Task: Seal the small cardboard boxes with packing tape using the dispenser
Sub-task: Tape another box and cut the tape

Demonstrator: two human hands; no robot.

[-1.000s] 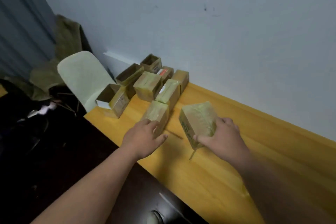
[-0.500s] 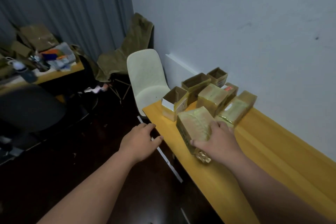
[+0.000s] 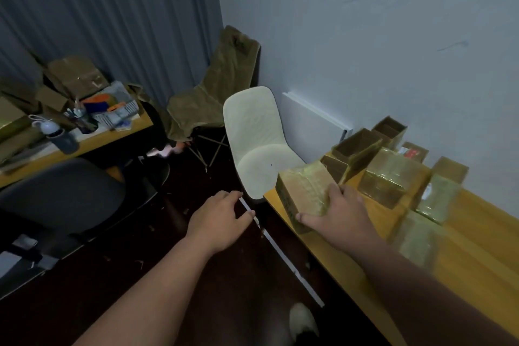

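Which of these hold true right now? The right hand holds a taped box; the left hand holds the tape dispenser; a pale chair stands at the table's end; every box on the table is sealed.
1. The right hand holds a taped box. True.
2. The left hand holds the tape dispenser. False: it is empty, over the floor; no dispenser shows.
3. A pale chair stands at the end of the wooden table. True.
4. Every box is sealed. False: the open boxes near the wall gape.

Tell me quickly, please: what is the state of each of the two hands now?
Left hand: open, fingers relaxed, holding nothing, over the floor.
Right hand: gripping a taped cardboard box at the table corner.
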